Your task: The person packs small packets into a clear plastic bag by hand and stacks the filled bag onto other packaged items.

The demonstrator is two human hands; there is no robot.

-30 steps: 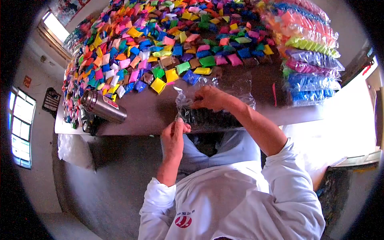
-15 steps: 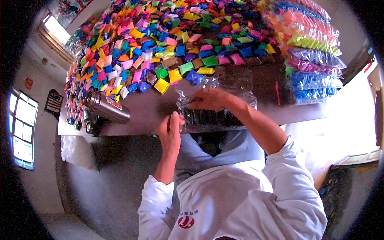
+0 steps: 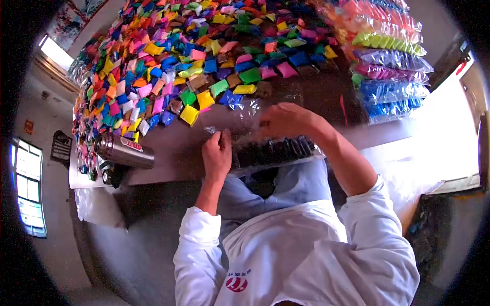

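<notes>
A clear plastic bag of black packets (image 3: 275, 151) lies along the table's near edge, in front of my body. At its left end my left hand (image 3: 218, 155) is closed, thumb against fingers, with a bit of clear plastic (image 3: 210, 130) showing at the fingertips. My right hand (image 3: 291, 121) is over the upper side of the black packets, its fingers curled downward and smeared by motion. Whether it grips anything is hidden. Just beyond it lies more clear plastic film (image 3: 248, 109).
Small colourful packets (image 3: 189, 115) cover the far and left parts of the table (image 3: 178, 153). A steel flask (image 3: 125, 150) lies at the left beside a dark object with a round end (image 3: 106, 177). Filled clear bags (image 3: 393, 92) are stacked at the right, near a red strip (image 3: 343, 109).
The clear plastic that stood up between my hands is now lower, and the black packets show more plainly. My right hand has shifted slightly right. The whole view has tilted a little.
</notes>
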